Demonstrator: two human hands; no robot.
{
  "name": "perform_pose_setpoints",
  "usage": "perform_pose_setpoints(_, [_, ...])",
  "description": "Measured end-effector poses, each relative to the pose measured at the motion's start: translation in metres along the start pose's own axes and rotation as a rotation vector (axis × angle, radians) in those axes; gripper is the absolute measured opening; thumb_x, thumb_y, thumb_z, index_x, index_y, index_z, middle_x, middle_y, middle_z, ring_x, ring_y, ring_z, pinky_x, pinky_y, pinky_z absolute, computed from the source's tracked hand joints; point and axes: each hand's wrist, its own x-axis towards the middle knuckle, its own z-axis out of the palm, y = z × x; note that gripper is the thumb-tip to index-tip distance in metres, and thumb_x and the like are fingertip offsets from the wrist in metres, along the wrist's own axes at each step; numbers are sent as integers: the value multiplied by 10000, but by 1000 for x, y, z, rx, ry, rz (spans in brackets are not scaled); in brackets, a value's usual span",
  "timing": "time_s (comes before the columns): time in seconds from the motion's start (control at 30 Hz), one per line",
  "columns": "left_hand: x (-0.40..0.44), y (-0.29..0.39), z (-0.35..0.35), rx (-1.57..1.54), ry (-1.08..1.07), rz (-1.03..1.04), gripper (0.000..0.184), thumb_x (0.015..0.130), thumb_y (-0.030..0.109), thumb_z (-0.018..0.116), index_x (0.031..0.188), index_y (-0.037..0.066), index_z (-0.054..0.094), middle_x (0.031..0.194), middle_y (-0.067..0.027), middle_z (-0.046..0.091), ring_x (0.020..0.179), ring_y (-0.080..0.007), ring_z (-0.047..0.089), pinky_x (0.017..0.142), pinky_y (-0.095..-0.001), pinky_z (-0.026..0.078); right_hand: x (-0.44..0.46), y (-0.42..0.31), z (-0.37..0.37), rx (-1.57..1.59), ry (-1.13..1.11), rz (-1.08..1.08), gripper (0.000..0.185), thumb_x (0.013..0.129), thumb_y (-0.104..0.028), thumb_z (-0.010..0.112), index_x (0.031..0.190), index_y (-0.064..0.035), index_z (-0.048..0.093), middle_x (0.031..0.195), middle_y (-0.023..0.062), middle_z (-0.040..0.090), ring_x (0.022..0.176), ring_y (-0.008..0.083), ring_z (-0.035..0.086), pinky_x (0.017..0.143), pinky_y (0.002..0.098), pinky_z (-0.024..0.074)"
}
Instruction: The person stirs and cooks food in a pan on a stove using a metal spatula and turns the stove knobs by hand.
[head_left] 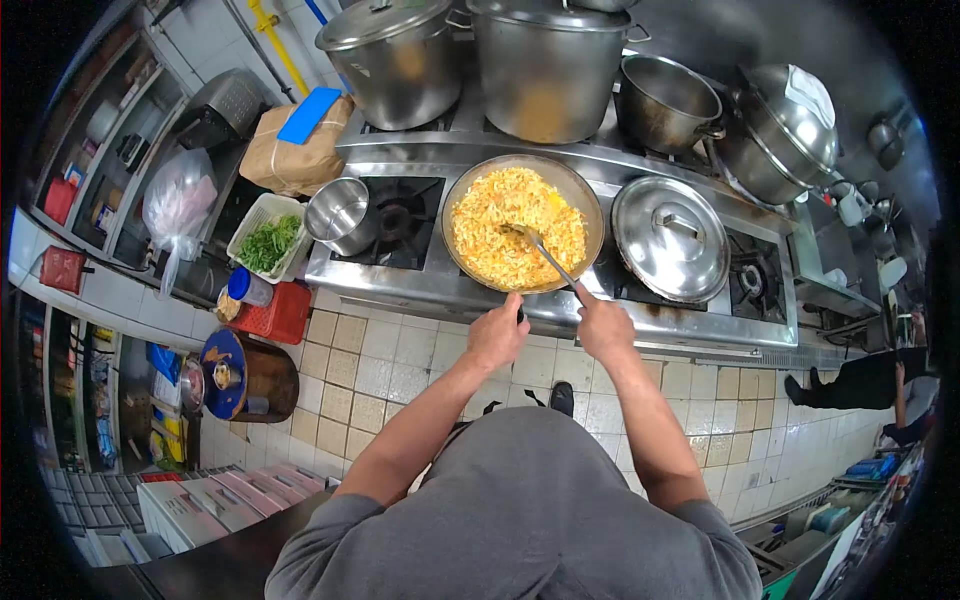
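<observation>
A wide pan (pixel 450 222) of yellow-orange fried rice (pixel 490 205) sits on the stove. My left hand (pixel 497 335) is closed around the pan's handle at the near rim; a dark bit of the handle shows beside the fingers. In my right hand (pixel 605 328) is the handle of a long metal cooking spoon (pixel 549 254). It slants up and left into the rice, where its head lies partly buried near the middle, so its exact shape is hard to see.
Right of the pan rests a lidded pan (pixel 671 240); left stands a steel pot (pixel 341 216) beside a burner (pixel 401 222). Large stockpots (pixel 545 75) line the back. A basket of chopped greens (pixel 266 243) is farther left. Another person (pixel 860 380) stands at far right.
</observation>
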Motion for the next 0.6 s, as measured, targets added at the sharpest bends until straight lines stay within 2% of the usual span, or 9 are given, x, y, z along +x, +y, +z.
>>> perform_pose_setpoints(0.13, [0, -2, -8, 15, -21, -34, 420, 991, 237, 674, 1331, 98, 470, 1005, -223, 762, 974, -459, 729, 836, -603, 541, -14, 14, 4, 57, 39, -2, 541, 999, -198, 640, 1534, -221, 563, 1069, 234, 766, 1013, 449, 735, 912, 561, 574])
perform_pose_setpoints(0.2, [-5, -9, -4, -14, 26, 10, 427, 992, 238, 673, 1345, 103, 474, 1045, -222, 763, 1003, -451, 728, 853, -598, 541, -30, 37, -2, 106, 51, -6, 531, 990, -211, 665, 1515, -197, 587, 1091, 239, 764, 1029, 454, 727, 913, 556, 568])
perform_pose_setpoints(0.33, [-6, -9, -9, -30, 10, -17, 422, 999, 237, 670, 1349, 102, 476, 1050, -220, 760, 1011, -450, 725, 856, -592, 541, -49, 75, -7, 231, 222, -11, 467, 957, -188, 716, 1418, -128, 672, 1128, 247, 755, 1051, 459, 716, 925, 542, 560])
perform_pose_setpoints(0.37, [-5, -8, -10, -35, -2, -28, 421, 1001, 236, 669, 1350, 102, 476, 1055, -222, 758, 1012, -451, 724, 859, -591, 541, -52, 77, -7, 279, 274, -12, 445, 945, -174, 731, 1384, -107, 697, 1133, 248, 754, 1056, 460, 715, 928, 538, 558])
perform_pose_setpoints(0.6, [-3, -8, -9, -28, -31, -39, 447, 1008, 243, 666, 1382, 99, 466, 1083, -235, 753, 1023, -451, 726, 872, -583, 543, -74, 58, -27, 293, 279, 44, 425, 938, -157, 739, 1357, -94, 712, 1140, 241, 758, 1052, 448, 722, 925, 526, 563])
